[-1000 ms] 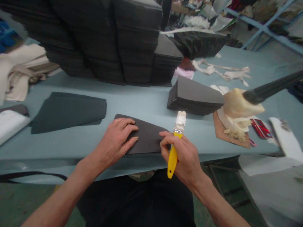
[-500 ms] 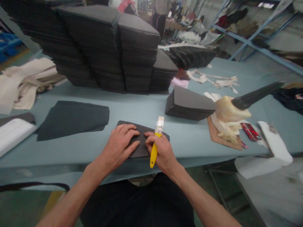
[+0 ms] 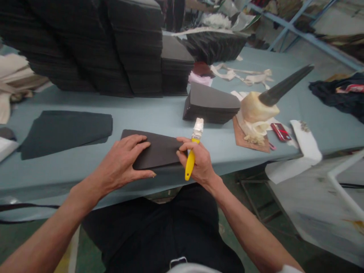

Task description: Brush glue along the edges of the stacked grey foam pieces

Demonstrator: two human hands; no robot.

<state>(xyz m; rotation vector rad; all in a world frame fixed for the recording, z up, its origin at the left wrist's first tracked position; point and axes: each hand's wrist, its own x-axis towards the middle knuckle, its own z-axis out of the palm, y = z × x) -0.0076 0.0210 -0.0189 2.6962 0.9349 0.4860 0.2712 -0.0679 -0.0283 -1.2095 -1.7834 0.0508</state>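
Note:
A dark grey wedge-shaped sheet (image 3: 159,149) lies at the near edge of the blue-grey table (image 3: 159,113). My left hand (image 3: 121,165) rests on its left half, fingers spread on top and thumb at the near edge. My right hand (image 3: 199,159) is closed round the yellow handle of a paintbrush (image 3: 192,155) with white glue-caked bristles pointing away from me. That hand also touches the sheet's right end.
Tall stacks of dark sheets (image 3: 113,45) fill the back of the table. A small stack (image 3: 212,103) sits to the right of the middle. A glue-crusted pot with a black handle (image 3: 260,110) stands on a brown board. Loose sheets (image 3: 66,131) lie at the left.
My right hand with the brush came in from the right onto the sheet's right end. My left hand's fingers spread wider on the sheet. The view swung slightly.

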